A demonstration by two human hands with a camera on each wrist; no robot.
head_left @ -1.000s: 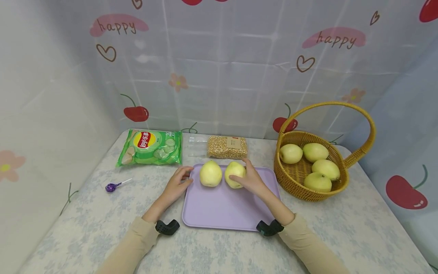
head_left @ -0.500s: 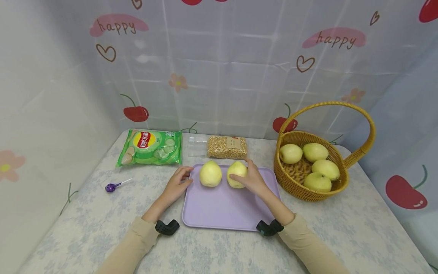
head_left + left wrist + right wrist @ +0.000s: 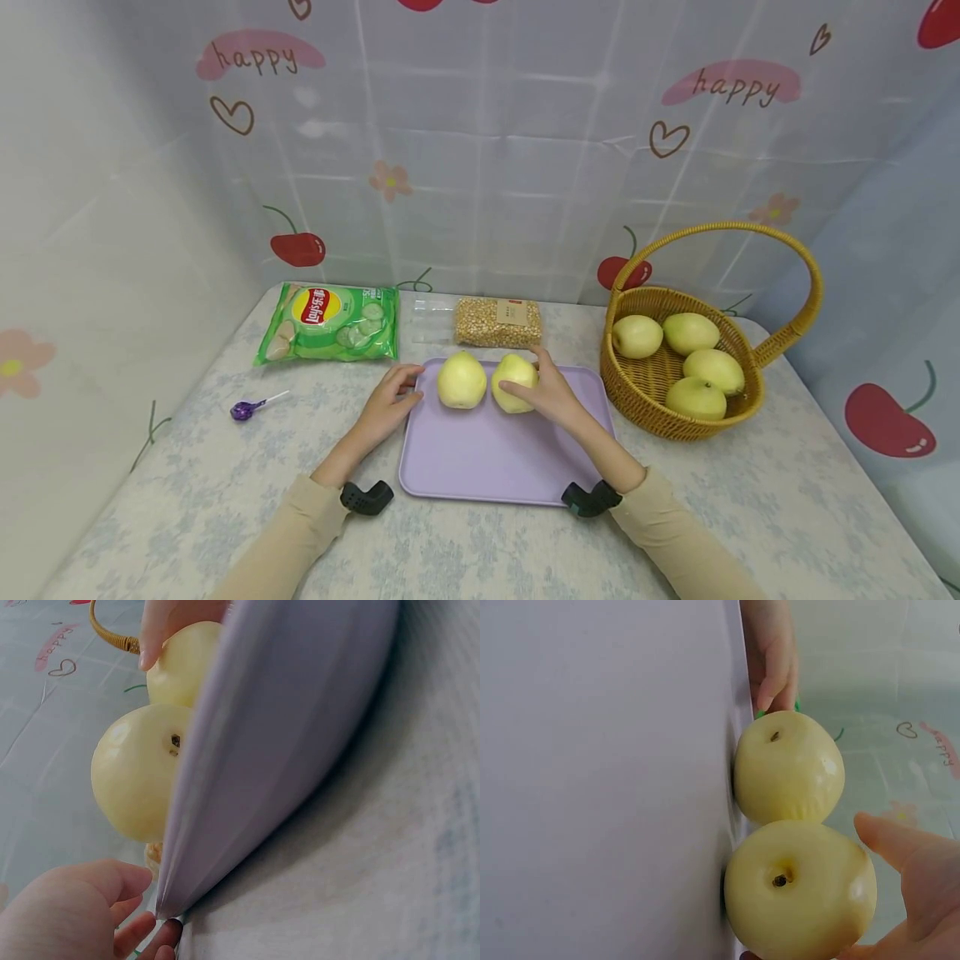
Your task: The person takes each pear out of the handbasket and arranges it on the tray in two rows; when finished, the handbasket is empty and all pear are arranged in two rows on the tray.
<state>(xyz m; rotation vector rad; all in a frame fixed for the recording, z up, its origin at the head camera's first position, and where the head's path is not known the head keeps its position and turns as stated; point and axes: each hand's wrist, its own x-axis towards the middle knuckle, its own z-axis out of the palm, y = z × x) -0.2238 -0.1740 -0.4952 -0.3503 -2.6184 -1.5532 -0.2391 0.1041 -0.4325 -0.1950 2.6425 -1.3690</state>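
Two pale yellow pears stand side by side near the far rim of a lilac tray (image 3: 487, 467). Around the right pear (image 3: 512, 392) curves my right hand (image 3: 557, 393), its thumb across the front and its fingers behind. In the right wrist view, this nearer pear (image 3: 799, 892) sits between the thumb and the fingers, which are partly hidden. The left pear (image 3: 461, 380) stands close beside it. My left hand (image 3: 386, 404) is at the tray's far left corner; in the left wrist view its curled fingers (image 3: 166, 946) reach under the rim, the thumb above.
A woven basket (image 3: 622, 400) with several pears stands to the right of the tray. Behind lie a green bag of chips (image 3: 345, 337) and a clear pack of corn kernels (image 3: 483, 323). A purple lollipop (image 3: 243, 410) lies at the left.
The right pear shifts slightly right with my right hand, then back left toward the other pear. The left hand and the tray stay in place.
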